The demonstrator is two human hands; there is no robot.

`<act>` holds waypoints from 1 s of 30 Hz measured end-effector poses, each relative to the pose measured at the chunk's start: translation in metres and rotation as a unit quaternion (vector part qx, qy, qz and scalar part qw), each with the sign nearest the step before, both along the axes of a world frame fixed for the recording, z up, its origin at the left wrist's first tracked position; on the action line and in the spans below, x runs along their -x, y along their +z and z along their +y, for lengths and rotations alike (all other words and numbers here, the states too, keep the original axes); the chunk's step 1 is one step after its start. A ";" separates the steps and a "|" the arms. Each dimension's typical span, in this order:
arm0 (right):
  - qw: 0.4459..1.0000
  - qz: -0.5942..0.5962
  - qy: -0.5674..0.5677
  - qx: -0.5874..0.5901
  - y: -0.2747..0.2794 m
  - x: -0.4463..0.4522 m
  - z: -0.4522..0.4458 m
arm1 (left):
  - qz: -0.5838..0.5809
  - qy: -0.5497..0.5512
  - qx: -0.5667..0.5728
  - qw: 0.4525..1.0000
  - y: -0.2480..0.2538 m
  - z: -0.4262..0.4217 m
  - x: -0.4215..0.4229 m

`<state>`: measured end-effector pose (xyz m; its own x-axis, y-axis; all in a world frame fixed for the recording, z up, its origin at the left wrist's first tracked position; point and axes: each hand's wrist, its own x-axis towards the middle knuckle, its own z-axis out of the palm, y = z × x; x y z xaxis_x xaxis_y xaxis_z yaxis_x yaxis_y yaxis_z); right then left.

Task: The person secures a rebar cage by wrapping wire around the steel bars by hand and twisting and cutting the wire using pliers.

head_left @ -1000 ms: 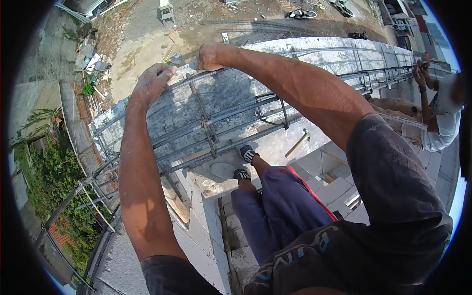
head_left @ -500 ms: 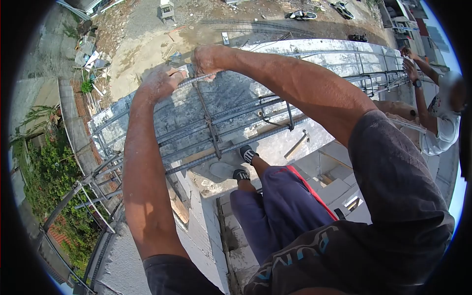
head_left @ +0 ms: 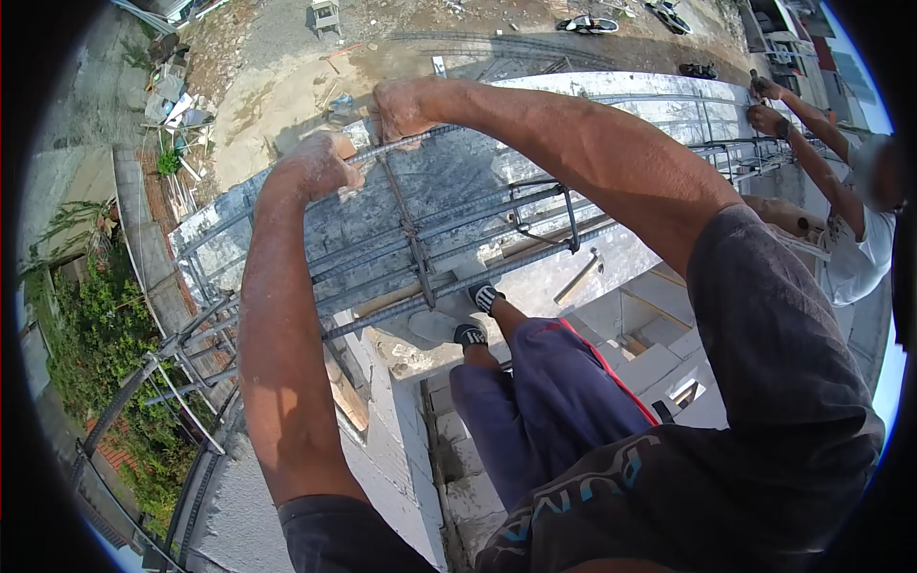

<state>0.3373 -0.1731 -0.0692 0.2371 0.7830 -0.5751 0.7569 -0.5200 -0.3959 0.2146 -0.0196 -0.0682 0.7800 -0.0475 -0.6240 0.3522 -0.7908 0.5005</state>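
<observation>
My left hand (head_left: 323, 165) is closed at the far upper bar of a rebar cage, its fingertips by the spot where a stirrup (head_left: 414, 234) meets that bar. Just right of it, my right hand (head_left: 406, 107) bends over the same ribbed steel bar (head_left: 382, 151), fingers curled at the bar. Whatever small thing is pinched in my left fingers is hidden. The cage's other long bars (head_left: 373, 250) run left to right nearer my body, over a pale, stained formwork panel (head_left: 458, 177).
A hammer (head_left: 579, 278) lies on the ledge beyond my feet (head_left: 475, 317). At the right, a co-worker (head_left: 850, 224) reaches to the cage's far end. Block walls (head_left: 382, 401) drop below me. Bushes (head_left: 105, 353) grow at left; motorbikes (head_left: 587, 24) stand on the ground beyond.
My left hand has turned slightly, its fingers shifting at the bar. My right hand stays nearly in place. The co-worker's hands have moved a little to the left along the cage.
</observation>
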 end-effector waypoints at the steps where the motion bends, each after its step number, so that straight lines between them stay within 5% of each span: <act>1: 1.000 -0.016 -0.011 -0.010 0.006 0.003 0.001 | 0.009 0.011 0.013 1.000 0.003 -0.001 0.000; 8: 0.996 -0.041 -0.004 -0.081 0.006 0.007 0.004 | 0.041 0.017 0.050 0.998 -0.003 0.002 0.002; 12: 0.999 0.037 -0.027 -0.003 0.014 -0.001 0.000 | 0.026 -0.002 -0.005 1.000 0.006 -0.001 0.002; 18: 0.986 0.128 -0.099 -0.045 0.006 -0.008 -0.007 | -0.066 -0.056 -0.103 0.991 -0.007 -0.020 0.000; 27: 0.989 0.105 -0.104 -0.005 0.016 -0.004 -0.004 | -0.132 -0.057 -0.118 0.983 -0.009 -0.031 0.002; 30: 1.000 0.026 -0.013 0.011 0.015 -0.002 0.003 | -0.097 -0.090 -0.124 0.983 -0.005 -0.030 -0.005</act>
